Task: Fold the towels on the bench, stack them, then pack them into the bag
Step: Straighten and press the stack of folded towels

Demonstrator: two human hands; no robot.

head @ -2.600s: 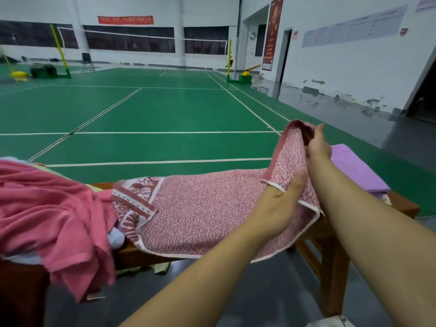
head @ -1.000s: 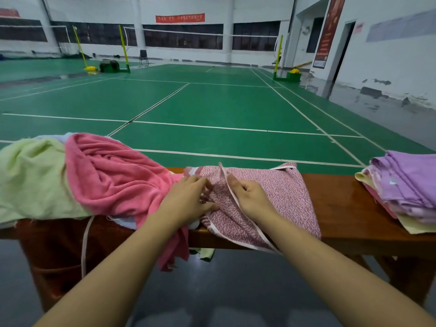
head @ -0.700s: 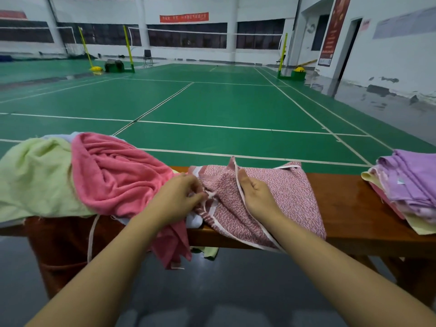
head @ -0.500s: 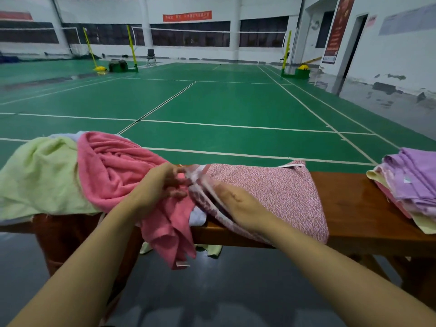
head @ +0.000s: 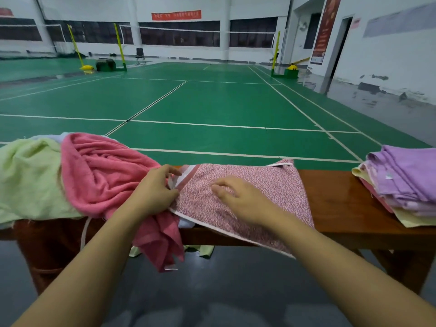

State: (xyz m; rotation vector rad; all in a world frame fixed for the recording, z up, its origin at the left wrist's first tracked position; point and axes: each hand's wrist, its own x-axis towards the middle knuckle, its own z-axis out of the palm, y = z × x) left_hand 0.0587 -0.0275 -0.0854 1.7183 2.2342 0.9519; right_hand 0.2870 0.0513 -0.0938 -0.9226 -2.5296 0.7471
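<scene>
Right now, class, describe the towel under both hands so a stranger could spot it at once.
Find the bench. At its middle lies the towel, between a crumpled pink heap and a folded purple-topped stack. Only it is flat, speckled red and white, with white edging.

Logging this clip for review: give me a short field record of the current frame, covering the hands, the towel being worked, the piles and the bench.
left hand: pinches the patterned towel's left edge
right hand: fingers relaxed, resting flat on the towel
patterned towel: pink and white, folded, near edge overhanging the bench
unfolded pile: pink and pale green towels, left
folded stack: purple on top, right
bench: brown wood
bag: not identifiable
</scene>
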